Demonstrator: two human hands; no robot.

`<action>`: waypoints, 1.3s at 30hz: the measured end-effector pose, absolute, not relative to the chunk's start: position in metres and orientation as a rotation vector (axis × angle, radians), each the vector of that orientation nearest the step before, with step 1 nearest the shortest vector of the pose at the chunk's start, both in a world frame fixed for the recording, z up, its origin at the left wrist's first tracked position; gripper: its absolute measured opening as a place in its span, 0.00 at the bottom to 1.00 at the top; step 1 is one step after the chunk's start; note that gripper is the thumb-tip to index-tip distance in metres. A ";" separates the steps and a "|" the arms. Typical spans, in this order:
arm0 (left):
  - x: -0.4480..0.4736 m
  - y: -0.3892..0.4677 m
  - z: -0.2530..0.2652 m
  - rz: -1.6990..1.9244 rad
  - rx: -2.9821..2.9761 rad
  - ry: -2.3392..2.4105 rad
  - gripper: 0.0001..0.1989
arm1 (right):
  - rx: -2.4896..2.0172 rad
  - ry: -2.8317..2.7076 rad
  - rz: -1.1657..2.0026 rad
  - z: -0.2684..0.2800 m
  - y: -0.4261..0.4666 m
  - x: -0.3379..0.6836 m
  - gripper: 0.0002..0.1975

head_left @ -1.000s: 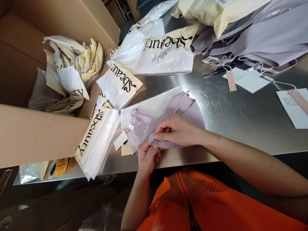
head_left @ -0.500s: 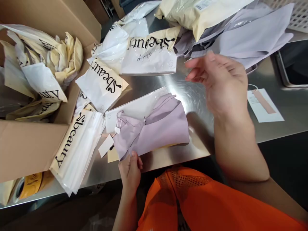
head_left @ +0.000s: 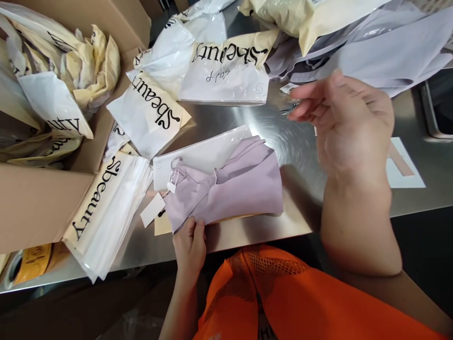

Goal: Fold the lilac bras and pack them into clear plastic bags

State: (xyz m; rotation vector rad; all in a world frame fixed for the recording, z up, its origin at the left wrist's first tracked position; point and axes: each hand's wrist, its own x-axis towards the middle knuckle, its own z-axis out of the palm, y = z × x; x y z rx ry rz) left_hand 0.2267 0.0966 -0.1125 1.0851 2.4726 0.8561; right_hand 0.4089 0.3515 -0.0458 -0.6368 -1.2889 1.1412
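Note:
A folded lilac garment (head_left: pixel 244 193) with thin straps lies across a clear and cream plastic bag (head_left: pixel 201 148). A white hang tag (head_left: pixel 153 210) on a string dangles off its left end. My left hand (head_left: pixel 189 238) pinches the garment's lower left edge at the table's front. My right hand (head_left: pixel 350 111) is raised over the table to the right, fingers curled and drawn together. Beside its fingertips shows a small shiny metal piece (head_left: pixel 288 108). Whether that piece is held or lies on the table is unclear. A small printed packet (head_left: pixel 288 88) lies just behind.
To the left stands a cardboard box (head_left: pixel 42 203) full of bags. A stack of flat bags (head_left: pixel 109 212) leans beside it. Packed bags (head_left: pixel 226 80) and more lilac garments (head_left: pixel 389 52) cover the back. At right are a white card (head_left: pixel 406 165) and a dark-screened device (head_left: pixel 440 106).
My right hand has shifted to the right, uncovering the small packet and metal piece. My left hand keeps its pinch on the garment. The view has moved slightly.

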 end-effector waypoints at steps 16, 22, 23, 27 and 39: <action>0.217 0.085 -0.114 0.949 0.913 2.577 0.16 | -0.757 -1.760 1.006 -0.050 0.327 0.394 0.12; 0.217 0.077 -0.120 1.009 0.903 2.607 0.17 | -0.515 -2.118 0.779 -0.059 0.313 0.377 0.14; 0.218 0.075 -0.121 1.049 0.886 2.603 0.16 | -0.424 -2.195 0.727 -0.062 0.308 0.373 0.12; 0.220 0.067 -0.121 1.248 0.808 2.609 0.06 | -0.096 -2.589 0.464 -0.083 0.283 0.354 0.12; 0.215 0.119 -0.078 1.535 1.042 1.897 0.17 | -0.246 -2.242 1.264 -0.070 0.279 0.355 0.10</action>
